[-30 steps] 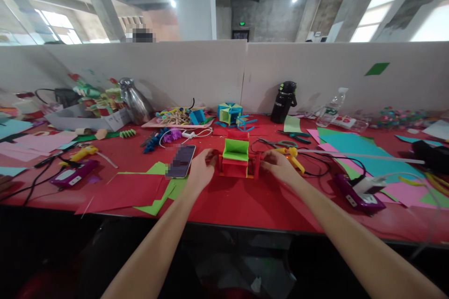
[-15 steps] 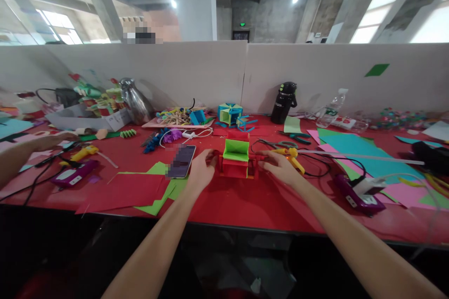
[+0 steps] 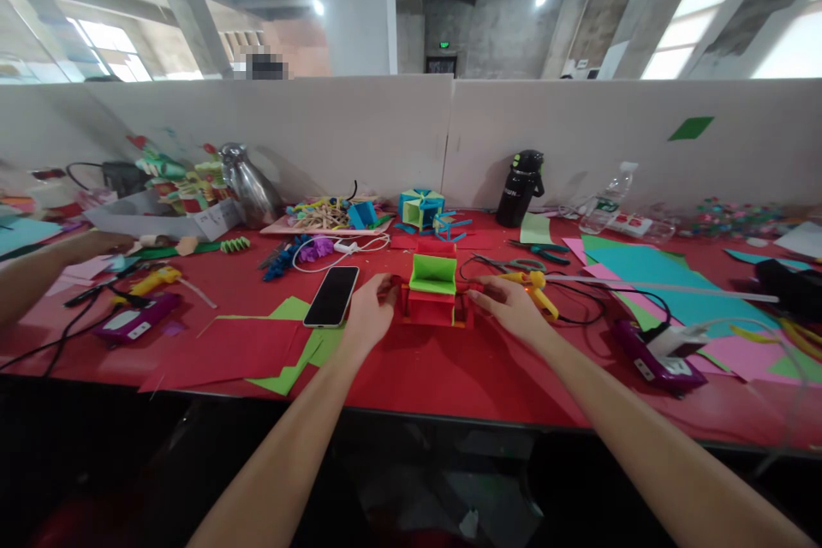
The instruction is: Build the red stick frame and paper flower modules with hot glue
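Note:
A small red and green paper model [image 3: 431,306] stands on the red table, its folded bright-green panels fixed across a red frame. On its left side, my left hand [image 3: 374,308] has curled fingers closed at the frame's edge. From the right, my right hand [image 3: 504,304] pinches the model's other side between thumb and fingers. Fingers partly cover both side ends, so the exact grip points are hidden. Just behind my right hand lies a yellow glue gun [image 3: 536,287]. A phone [image 3: 331,296] lies flat beside my left hand.
Red and green paper sheets [image 3: 237,347] lie left, coloured sheets [image 3: 668,274] right. Purple power strips [image 3: 138,318] and cables flank the workspace. Behind stand a blue-green paper model [image 3: 421,210], a black bottle [image 3: 520,188] and a steel jug [image 3: 247,186]. Another person's hand [image 3: 106,245] reaches in from the left.
My right hand has shifted very slightly inward at the model's side. The other person's hand at far left has moved a little left and away from me. The model stays in place.

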`<state>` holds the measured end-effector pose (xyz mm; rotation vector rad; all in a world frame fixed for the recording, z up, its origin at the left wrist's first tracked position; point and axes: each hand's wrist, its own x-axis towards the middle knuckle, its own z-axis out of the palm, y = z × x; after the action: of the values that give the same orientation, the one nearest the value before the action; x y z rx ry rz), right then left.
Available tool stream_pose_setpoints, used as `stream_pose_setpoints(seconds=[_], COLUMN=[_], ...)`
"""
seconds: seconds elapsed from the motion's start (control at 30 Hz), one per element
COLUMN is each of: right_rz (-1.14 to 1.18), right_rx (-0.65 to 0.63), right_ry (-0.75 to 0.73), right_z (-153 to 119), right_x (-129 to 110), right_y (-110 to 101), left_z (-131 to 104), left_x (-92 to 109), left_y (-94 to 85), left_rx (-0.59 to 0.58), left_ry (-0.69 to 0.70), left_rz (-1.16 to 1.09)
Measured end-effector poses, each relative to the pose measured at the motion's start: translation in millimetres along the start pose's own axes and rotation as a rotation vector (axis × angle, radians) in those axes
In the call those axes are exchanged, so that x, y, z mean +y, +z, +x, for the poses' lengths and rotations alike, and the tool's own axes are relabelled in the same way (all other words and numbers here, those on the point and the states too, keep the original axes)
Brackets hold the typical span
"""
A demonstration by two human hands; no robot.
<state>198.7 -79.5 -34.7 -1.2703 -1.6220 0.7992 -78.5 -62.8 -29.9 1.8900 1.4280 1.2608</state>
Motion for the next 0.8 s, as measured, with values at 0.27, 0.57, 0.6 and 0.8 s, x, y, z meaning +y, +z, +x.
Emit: stream_pose_setpoints(seconds=[0.27, 0.57, 0.6, 0.8], right_rz=[0.101, 0.194, 0.199, 0.186], right_rx=[0.024, 0.046, 0.045, 0.048], right_ry=[0.018, 0.056, 0.058, 0.071], right_z=[3.9, 4.2, 4.1, 4.2], right_x=[7.6, 9.3, 9.0, 7.1], right_y=[1.9, 4.7, 4.7, 4.3], left_z=[0.3, 0.0, 0.0, 0.1], left_x=[-0.6, 1.5, 1.6, 0.7], left_y=[1.1, 0.4, 0.6, 1.4], left_rx=[-0.001, -0.01, -0.009, -0.001], left_ry=[0.013, -0.008, -0.009, 0.014], left_rz=[-0.024, -0.014, -0.013, -0.017])
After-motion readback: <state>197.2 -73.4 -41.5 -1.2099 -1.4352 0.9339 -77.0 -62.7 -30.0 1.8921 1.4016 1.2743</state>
